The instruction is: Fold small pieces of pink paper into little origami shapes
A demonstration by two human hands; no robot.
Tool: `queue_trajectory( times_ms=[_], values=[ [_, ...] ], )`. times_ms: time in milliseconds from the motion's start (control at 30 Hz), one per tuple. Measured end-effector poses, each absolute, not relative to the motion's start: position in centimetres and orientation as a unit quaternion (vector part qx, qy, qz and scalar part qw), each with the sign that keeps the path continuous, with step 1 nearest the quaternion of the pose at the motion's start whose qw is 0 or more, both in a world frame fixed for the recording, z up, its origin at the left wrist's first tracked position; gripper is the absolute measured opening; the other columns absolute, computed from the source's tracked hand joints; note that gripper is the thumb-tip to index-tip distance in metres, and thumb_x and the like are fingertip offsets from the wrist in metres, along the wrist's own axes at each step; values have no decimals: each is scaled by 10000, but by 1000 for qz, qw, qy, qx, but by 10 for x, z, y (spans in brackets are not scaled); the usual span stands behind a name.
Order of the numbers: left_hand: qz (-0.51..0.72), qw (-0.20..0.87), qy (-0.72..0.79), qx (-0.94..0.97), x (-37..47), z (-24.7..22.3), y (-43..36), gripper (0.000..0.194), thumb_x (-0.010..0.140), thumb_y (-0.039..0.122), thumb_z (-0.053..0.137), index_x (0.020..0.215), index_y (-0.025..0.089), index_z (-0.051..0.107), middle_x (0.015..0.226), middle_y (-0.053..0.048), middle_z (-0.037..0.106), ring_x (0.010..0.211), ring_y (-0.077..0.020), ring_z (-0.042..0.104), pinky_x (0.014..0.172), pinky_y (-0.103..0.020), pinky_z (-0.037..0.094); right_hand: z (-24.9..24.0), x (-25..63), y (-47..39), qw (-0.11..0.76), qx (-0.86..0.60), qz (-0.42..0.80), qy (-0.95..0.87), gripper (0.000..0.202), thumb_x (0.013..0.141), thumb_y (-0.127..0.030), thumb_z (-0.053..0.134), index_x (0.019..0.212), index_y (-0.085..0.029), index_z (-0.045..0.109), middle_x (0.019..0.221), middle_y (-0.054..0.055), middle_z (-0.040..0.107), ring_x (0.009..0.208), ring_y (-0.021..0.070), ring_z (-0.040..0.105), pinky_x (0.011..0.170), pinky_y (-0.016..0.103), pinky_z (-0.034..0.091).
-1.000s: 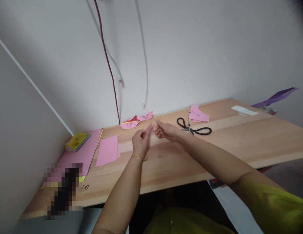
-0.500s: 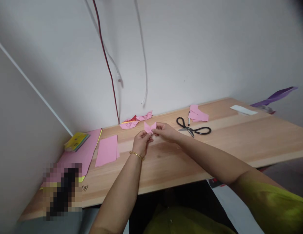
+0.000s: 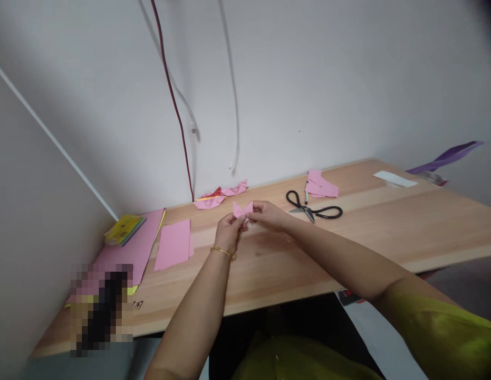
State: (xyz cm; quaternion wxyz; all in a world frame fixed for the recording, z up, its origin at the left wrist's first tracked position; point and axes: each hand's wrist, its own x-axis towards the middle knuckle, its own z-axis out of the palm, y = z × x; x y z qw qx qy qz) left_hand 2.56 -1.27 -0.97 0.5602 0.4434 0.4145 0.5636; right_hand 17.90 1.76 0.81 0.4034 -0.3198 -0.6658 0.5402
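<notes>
A small piece of folded pink paper, with two points sticking up, is held just above the wooden table. My left hand, a gold bracelet at its wrist, pinches the paper from the lower left. From the right side my right hand grips it, thumb in front and fingers behind. Part of the paper is hidden by the fingers. Behind it, along the wall, lie several folded pink paper pieces, one with red and yellow in it.
Open black-handled scissors lie right of my hands, near a marker and pink paper scraps. Pink sheets lie on the left, beside larger pink paper with a yellow packet. A white strip is far right.
The folded paper's upper points have tipped slightly lower, and my right fingers have shifted a little on it. Both hands stay in nearly the same place.
</notes>
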Motion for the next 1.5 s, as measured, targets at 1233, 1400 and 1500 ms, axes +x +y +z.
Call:
queue_trajectory(
  times_ms=[1233,1400,1500],
  values=[
    [520,454,492,530,24,-2,-16,301,632,398,688,594,141,536,473,48,456,435,-55,350,452,-204,232,11,175,13,423,-338,517,-663,326,697,-445,619,762,-126,599,696,25,619,641,116,541,614,224,409],
    [511,465,458,559,21,-2,-15,265,663,383,673,677,140,567,529,23,523,484,-75,450,496,-203,323,13,175,11,448,-332,498,-664,297,686,-422,634,735,-133,585,662,8,601,623,110,526,603,222,402],
    [513,489,424,563,21,1,-15,233,647,321,689,750,127,613,625,-10,588,568,-91,509,578,-219,391,16,175,11,452,-342,489,-663,299,679,-427,635,720,-137,579,628,-9,575,594,101,503,587,219,388]
  ],
)
